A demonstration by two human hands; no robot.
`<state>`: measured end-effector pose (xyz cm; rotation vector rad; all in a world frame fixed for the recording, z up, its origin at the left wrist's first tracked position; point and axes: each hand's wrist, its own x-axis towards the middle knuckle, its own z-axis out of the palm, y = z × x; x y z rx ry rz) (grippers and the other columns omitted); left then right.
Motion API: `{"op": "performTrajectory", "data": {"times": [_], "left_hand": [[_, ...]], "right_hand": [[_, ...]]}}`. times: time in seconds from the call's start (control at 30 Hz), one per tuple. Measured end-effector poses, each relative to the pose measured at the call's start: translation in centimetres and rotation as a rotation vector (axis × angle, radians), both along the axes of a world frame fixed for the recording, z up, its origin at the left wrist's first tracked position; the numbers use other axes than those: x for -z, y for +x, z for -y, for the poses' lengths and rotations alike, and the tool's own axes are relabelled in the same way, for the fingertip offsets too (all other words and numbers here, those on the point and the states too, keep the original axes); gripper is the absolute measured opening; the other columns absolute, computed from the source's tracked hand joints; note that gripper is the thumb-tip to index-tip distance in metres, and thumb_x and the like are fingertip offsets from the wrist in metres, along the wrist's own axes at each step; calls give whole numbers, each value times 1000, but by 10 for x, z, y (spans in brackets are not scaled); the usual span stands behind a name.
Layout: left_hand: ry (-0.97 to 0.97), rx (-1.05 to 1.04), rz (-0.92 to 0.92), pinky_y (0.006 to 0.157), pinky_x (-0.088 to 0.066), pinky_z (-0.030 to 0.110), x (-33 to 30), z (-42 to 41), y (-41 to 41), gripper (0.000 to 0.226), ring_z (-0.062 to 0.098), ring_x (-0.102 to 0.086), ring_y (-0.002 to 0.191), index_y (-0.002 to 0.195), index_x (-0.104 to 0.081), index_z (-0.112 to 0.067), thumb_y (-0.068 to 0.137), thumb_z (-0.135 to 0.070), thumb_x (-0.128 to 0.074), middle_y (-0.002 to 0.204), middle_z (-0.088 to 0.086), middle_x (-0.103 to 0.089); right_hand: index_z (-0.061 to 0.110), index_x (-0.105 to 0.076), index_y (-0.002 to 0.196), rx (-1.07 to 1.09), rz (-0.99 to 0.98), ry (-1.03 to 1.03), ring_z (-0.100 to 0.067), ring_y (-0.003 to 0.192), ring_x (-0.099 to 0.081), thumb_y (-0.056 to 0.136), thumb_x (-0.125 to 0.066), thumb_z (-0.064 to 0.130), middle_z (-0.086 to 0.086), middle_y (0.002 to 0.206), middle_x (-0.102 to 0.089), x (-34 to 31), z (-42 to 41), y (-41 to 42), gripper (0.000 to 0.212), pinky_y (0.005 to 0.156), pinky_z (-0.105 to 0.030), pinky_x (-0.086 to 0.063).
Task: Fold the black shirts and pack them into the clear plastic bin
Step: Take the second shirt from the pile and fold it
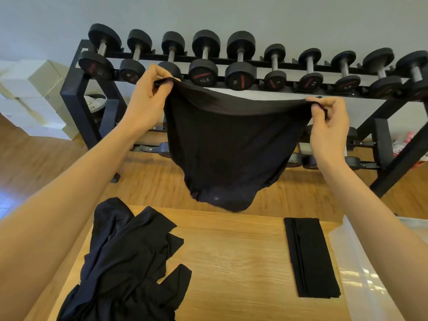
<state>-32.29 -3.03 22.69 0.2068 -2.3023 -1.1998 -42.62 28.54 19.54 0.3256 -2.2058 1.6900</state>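
I see the shirt (228, 149) held up in the air above the table (234, 256), its top edge stretched between both hands and the rest sagging in a soft, matte black pouch. My left hand (148, 100) pinches one corner, fingers curled tight on the cloth; my right hand (328, 126) pinches the other corner the same way, thumb against bent fingers. Both arms reach forward and up, wrists bent inward. Below, a crumpled pile (125, 269) of black shirts lies on the left of the wood-grain table, and a folded shirt (309, 256), a flat narrow rectangle, lies to the right, just beside the clear bin (361, 281). Behind stands a black dumbbell rack (243, 63) on the wooden floor.
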Motion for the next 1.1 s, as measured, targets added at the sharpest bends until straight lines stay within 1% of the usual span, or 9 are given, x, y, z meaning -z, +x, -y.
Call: {"op": "performTrajectory", "data": {"times": [0.17,0.33,0.4,0.5,0.6,0.7,0.9,1.0,1.1], "left_hand": [[10,-24,13,85,-44,11,9,2,16,11,0,-55,95,111,-52,-16,101,-17,-46,104,-7,-57],[57,-53,54,101,-48,43,31,10,47,13,17,-61,110,110,-57,-18,99,-22,-50,112,4,-63],[83,-74,72,100,-49,46,38,9,62,15,18,-63,109,111,-59,-17,99,-21,-52,114,8,-65],[134,-104,86,95,-52,28,49,1,85,14,10,-66,103,112,-59,-14,99,-15,-54,112,8,-67],[144,-133,101,85,-50,13,61,-10,112,13,-2,-67,94,106,-62,-19,97,-13,-55,101,-5,-69],[183,-171,133,84,-51,13,76,-17,141,18,-2,-68,91,98,-65,-32,95,-15,-59,87,-16,-73],[230,-225,196,76,-50,10,110,-36,202,17,-6,-66,82,95,-67,-29,95,-13,-60,81,-25,-72],[235,-240,273,76,-50,11,126,-42,228,15,-3,-66,81,93,-68,-29,95,-16,-61,80,-18,-73],[245,-220,352,75,-48,7,139,-44,251,14,-6,-65,82,99,-68,-22,96,-13,-58,93,-5,-73]], "right_hand": [[20,-52,105,10,-7,38,1,104,-59,100,-47,16,7,109,-64,7,-9,8,9,92,-18,-46],[4,-54,112,34,-9,88,3,88,-54,100,-48,16,1,100,-57,24,-26,26,18,80,-8,-43],[6,-54,113,42,8,105,0,92,-55,100,-49,16,0,102,-58,31,-33,37,18,82,-7,-43],[10,-55,113,50,36,127,7,92,-53,99,-50,17,9,98,-57,44,-44,53,16,82,-3,-40],[11,-56,110,34,53,153,11,89,-51,99,-51,17,10,96,-55,58,-54,70,14,81,-3,-40],[7,-57,109,-1,72,158,8,89,-52,98,-52,15,3,98,-57,74,-63,89,15,82,-8,-41],[10,-57,104,-85,111,200,16,82,-52,97,-52,9,17,88,-54,96,-79,129,8,74,-1,-38],[13,-57,103,-122,138,230,16,82,-53,97,-52,10,17,89,-55,105,-88,151,8,71,-4,-41],[16,-59,102,-149,197,260,2,78,-60,96,-56,15,13,88,-60,115,-99,172,6,69,-9,-47]]}}
